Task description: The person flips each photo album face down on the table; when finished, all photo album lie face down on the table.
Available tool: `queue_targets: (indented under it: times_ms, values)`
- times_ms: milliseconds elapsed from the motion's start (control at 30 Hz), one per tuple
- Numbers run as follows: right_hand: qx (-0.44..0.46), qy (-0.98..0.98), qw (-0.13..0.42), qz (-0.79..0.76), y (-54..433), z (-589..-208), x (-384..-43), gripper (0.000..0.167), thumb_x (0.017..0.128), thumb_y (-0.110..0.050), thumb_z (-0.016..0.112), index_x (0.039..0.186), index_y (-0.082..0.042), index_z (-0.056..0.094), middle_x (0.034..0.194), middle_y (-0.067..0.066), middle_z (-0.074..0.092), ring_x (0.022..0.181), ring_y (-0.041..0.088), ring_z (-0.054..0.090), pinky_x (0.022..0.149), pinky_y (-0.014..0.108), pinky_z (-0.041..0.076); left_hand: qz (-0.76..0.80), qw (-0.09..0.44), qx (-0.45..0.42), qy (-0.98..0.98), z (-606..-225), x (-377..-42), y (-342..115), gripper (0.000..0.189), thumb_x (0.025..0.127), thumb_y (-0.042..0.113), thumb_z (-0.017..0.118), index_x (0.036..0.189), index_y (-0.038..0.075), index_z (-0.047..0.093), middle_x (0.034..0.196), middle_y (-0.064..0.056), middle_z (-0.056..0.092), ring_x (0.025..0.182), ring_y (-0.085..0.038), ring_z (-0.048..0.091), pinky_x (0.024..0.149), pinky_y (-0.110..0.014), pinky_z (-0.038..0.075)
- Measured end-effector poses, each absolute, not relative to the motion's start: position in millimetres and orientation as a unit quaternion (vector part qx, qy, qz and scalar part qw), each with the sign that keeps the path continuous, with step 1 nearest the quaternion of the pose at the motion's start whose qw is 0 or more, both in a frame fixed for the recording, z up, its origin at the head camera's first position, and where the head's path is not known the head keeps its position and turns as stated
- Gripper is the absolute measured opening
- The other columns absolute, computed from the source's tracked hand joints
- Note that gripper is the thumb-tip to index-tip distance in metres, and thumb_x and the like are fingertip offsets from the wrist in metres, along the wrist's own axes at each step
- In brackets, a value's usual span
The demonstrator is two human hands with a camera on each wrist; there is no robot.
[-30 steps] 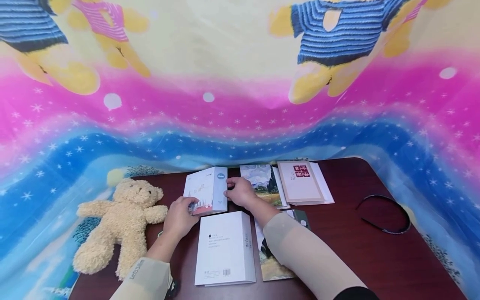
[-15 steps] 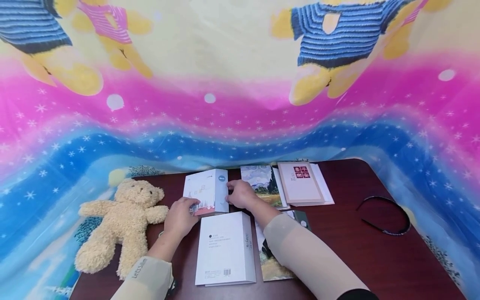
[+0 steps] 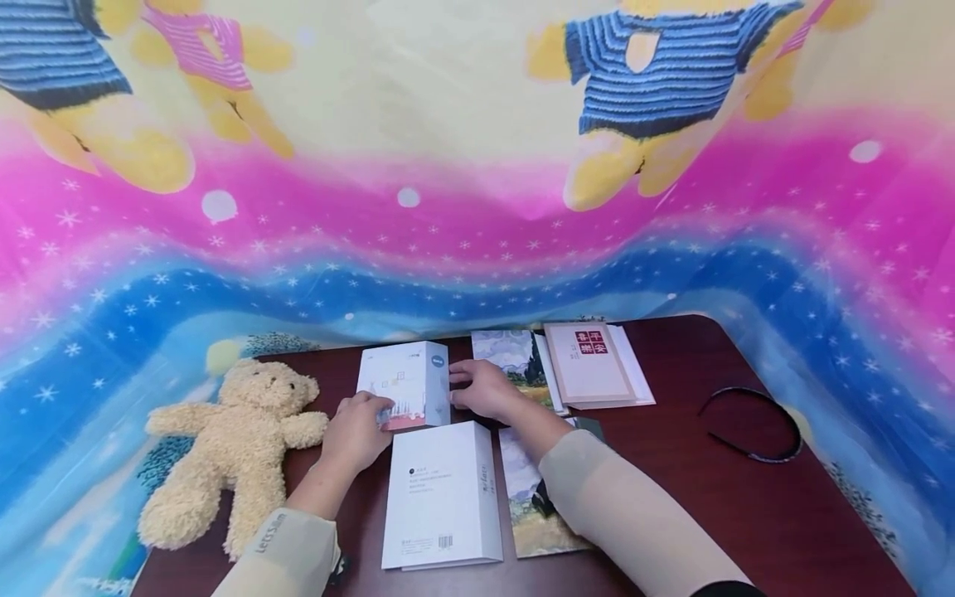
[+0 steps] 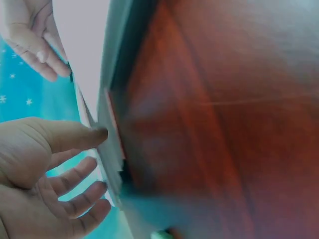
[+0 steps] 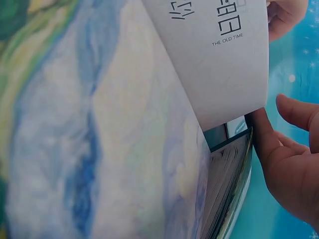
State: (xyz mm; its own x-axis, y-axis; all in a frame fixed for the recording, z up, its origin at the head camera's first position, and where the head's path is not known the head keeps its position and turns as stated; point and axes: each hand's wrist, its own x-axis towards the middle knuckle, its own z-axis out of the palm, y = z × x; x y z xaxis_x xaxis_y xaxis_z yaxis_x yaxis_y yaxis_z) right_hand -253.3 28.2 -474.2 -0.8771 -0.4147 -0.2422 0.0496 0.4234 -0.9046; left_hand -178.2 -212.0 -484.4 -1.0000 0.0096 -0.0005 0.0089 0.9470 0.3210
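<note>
A white book (image 3: 395, 377) with a pale drawing, a pinkish lower edge and a blue round label lies at the back of the table, between my hands. My left hand (image 3: 356, 431) is at its lower left corner; in the left wrist view, the thumb touches an edge and the other fingers are loosely spread. My right hand (image 3: 485, 390) is by the right side, fingers extended and the thumb apart, as the right wrist view also shows. Just in front lies another white book (image 3: 436, 497), back up with a barcode. A landscape-painting book (image 3: 507, 352) is beside my right hand.
A teddy bear (image 3: 242, 439) lies on the left of the dark red table (image 3: 671, 506). Under my right forearm is a second painting-covered book (image 3: 533, 514). A beige book (image 3: 597, 369) with red characters lies back right, and a black headband (image 3: 791, 431) farther right.
The book between my hands has come slightly nearer and lies a little lower. My right fingers have straightened and spread at its side; my left hand has stayed at the corner.
</note>
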Motion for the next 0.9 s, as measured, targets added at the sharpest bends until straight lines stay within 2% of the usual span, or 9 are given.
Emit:
queue_targets:
  times_ms: [233,500,700,900]
  values:
    - [-0.099,0.789,0.23,-0.56,37.6,-475.1,-249.9,0.06,0.095,-0.003,0.072,0.151,-0.001,0.05,0.143,0.019,0.06,0.1,0.027,0.074,0.087,0.04,0.061,0.187,0.021,0.025,0.982,-465.6,-179.0,-203.0,0.047,0.088,0.008,0.074,0.135,0.012,0.069,0.136,-0.018,0.061,0.127,-0.043,0.055,0.097,-0.06,0.05]
    - [-0.101,0.793,0.227,-0.556,54.1,-467.5,-246.4,0.06,0.096,-0.008,0.072,0.152,-0.004,0.049,0.144,0.016,0.06,0.103,0.031,0.073,0.083,0.037,0.061,0.245,0.01,0.03,0.969,-456.0,-182.9,-182.6,0.049,0.089,0.021,0.079,0.136,0.014,0.069,0.138,-0.014,0.062,0.131,-0.038,0.056,0.104,-0.057,0.047]
    - [-0.131,0.809,0.204,-0.535,68.1,-466.0,-245.4,0.059,0.097,-0.01,0.072,0.151,-0.001,0.049,0.143,0.02,0.059,0.11,0.031,0.07,0.085,0.037,0.06,0.286,-0.006,0.037,0.957,-455.1,-186.1,-168.7,0.045,0.09,0.024,0.08,0.133,0.013,0.07,0.132,-0.012,0.066,0.124,-0.035,0.061,0.101,-0.055,0.05]
    - [-0.138,0.833,0.175,-0.507,82.3,-470.5,-246.5,0.057,0.097,-0.013,0.073,0.149,-0.004,0.053,0.136,0.014,0.065,0.112,0.026,0.069,0.089,0.038,0.058,0.357,-0.001,0.038,0.933,-458.4,-190.0,-152.6,0.041,0.092,0.023,0.078,0.13,0.012,0.071,0.126,-0.01,0.069,0.115,-0.032,0.066,0.097,-0.05,0.053]
